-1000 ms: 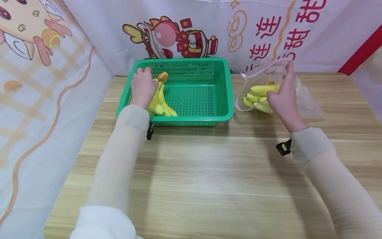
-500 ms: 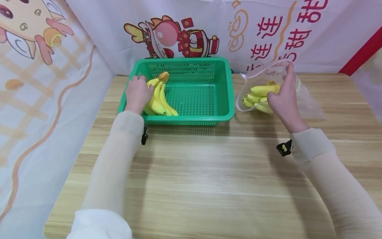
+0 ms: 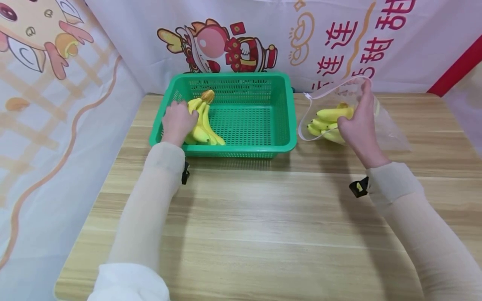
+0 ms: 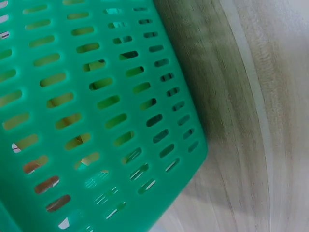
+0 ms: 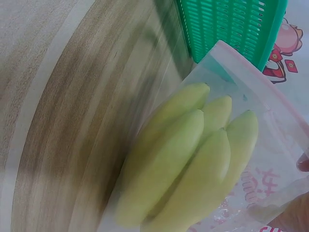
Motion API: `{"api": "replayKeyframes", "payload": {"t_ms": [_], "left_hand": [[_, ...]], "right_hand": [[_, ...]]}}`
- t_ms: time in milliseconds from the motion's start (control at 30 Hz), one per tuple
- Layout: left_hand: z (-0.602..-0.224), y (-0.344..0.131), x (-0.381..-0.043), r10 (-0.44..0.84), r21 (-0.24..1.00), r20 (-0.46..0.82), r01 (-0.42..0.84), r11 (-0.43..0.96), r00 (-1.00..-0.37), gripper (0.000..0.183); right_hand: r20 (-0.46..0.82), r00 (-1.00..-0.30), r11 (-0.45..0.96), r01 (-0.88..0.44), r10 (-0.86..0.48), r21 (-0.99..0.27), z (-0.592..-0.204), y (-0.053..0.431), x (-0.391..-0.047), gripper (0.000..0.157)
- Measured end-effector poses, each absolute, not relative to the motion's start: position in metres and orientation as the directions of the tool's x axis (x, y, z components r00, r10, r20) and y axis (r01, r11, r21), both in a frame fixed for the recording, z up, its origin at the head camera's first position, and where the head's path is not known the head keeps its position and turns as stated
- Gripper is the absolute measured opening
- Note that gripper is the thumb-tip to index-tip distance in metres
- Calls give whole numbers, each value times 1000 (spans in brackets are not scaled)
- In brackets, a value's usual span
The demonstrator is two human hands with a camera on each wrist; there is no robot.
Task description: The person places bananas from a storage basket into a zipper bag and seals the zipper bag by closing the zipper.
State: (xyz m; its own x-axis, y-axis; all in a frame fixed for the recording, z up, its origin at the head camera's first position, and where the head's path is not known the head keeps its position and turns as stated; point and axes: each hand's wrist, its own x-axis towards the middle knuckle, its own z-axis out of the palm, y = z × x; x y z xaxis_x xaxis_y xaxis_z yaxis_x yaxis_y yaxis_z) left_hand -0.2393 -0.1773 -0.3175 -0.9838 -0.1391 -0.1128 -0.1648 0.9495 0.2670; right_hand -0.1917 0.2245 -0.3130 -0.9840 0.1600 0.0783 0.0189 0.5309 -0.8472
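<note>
In the head view, a bunch of yellow bananas [image 3: 203, 125] lies at the left end of the green basket [image 3: 278, 146], its brown stem end toward the back. My left hand [image 3: 178, 121] reaches over the front rim and grips the bunch from its left side, thumb on top; the fingertips are hidden. My right hand [image 3: 359, 121] holds the mouth of a clear zip bag [image 3: 389, 133] open. Inside that bag is another bunch of bananas [image 5: 183, 159], tips toward the opening. Through the slots of the basket wall [image 4: 108, 116], the left wrist view gives glimpses of yellow.
Basket and bag stand side by side at the back of a wooden table [image 3: 256, 225]. Right behind them hangs a white printed cloth [image 3: 293, 37], and another cloth [image 3: 49, 138] runs along the left side. The bag's zip slider [image 3: 307, 95] faces the basket.
My left hand shifted left off the bunch's stem end, then came forward and slightly right onto its left side. The bunch has barely moved. The right hand and bag stay as they were.
</note>
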Motion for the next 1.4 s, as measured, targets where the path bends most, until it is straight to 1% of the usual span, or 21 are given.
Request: {"api": "replayKeyframes", "payload": {"t_ms": [200,400,867,1100,1400], "left_hand": [[-317,-174,-239,-151,313,-147,-190,931,-978,61],[-316,-171,-240,-148,342,-239,-226,912,-960,67],[-311,-169,-241,-101,416,-371,-263,871,-923,72],[-311,-167,-239,-87,440,-398,-273,855,-913,74],[-316,-164,-241,-126,441,-358,-286,850,-925,68]], "right_hand": [[80,-984,530,16,157,-848,-315,224,-193,98],[82,-986,521,6,146,-854,-316,224,-192,98],[91,-985,522,-2,144,-853,-319,225,-190,99],[88,-986,511,-5,139,-860,-320,226,-190,99],[87,-987,504,-6,138,-864,-320,227,-190,99]]}}
